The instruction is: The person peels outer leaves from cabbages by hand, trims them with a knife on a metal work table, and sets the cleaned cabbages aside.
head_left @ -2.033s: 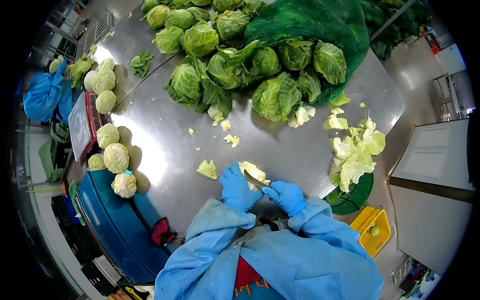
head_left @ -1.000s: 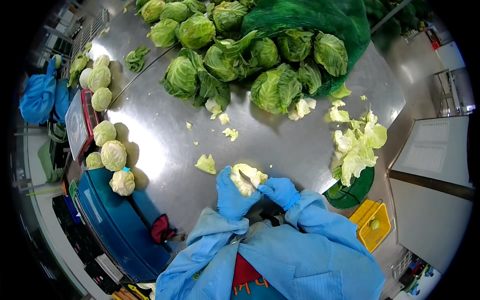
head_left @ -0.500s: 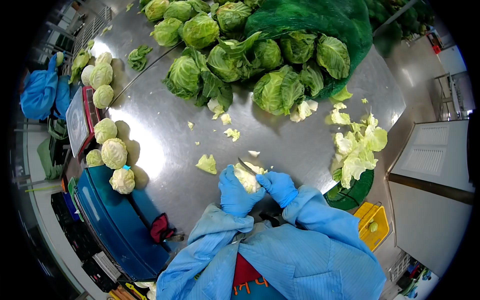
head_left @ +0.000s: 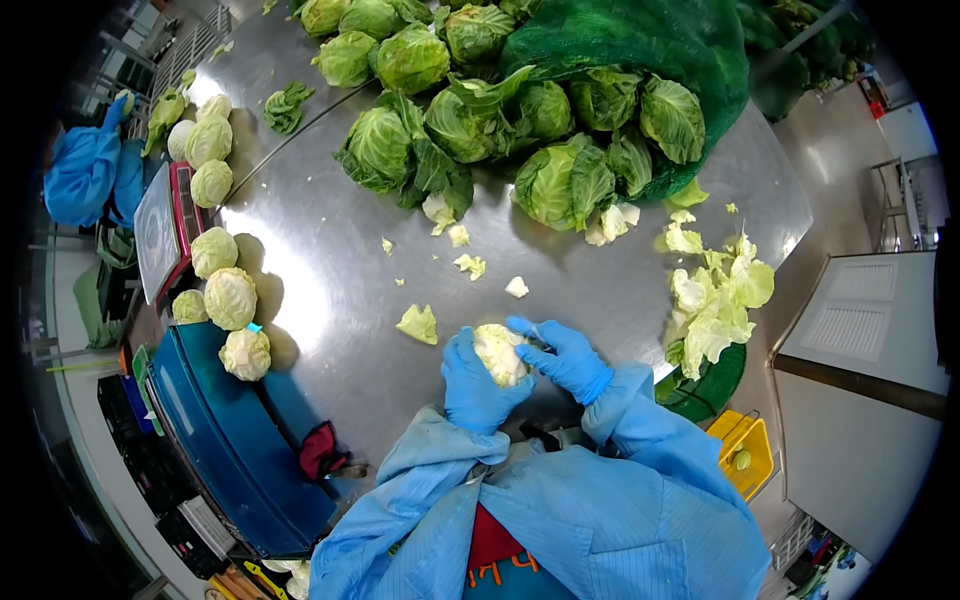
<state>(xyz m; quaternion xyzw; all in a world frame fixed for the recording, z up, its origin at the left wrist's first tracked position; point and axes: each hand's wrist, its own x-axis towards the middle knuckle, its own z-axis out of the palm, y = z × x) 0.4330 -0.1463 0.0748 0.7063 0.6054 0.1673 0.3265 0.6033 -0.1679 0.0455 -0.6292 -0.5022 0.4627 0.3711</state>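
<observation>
Clock centred on the pale cabbage [head_left: 500,356] btwn the hands, w/ 12 at top of view. Far L, approx 10 o'clock: co-worker in blue [head_left: 80,180], well apart. Then scale [head_left: 157,237], red-edged, 9–10 o'clock, w/ a row of stripped cabbages [head_left: 230,298] just beside. Blue bin [head_left: 225,440] at 8–9. Leaf scrap [head_left: 418,323] nr 10 o'clock, flat on the metal worktop [head_left: 350,335].

L hand [head_left: 474,390], blue glove, curled round cabbage from 6 to 9 o'clock, gripping it. Cabbage sits low on worktop, nr the person's front. R hand [head_left: 563,360] at 3 o'clock, thumb by cabbage's R side, fingers reaching over its upper R edge; can't tell if closed on anything.

White chunk [head_left: 517,287] at 12, nr cabbage. Leafy green cabbages [head_left: 565,185] at 12–1, well apart, some in green net [head_left: 640,40]. Leaf heap [head_left: 720,300] btwn 2 & 3. Yellow basket [head_left: 735,430] approx 4 o'clock.
</observation>
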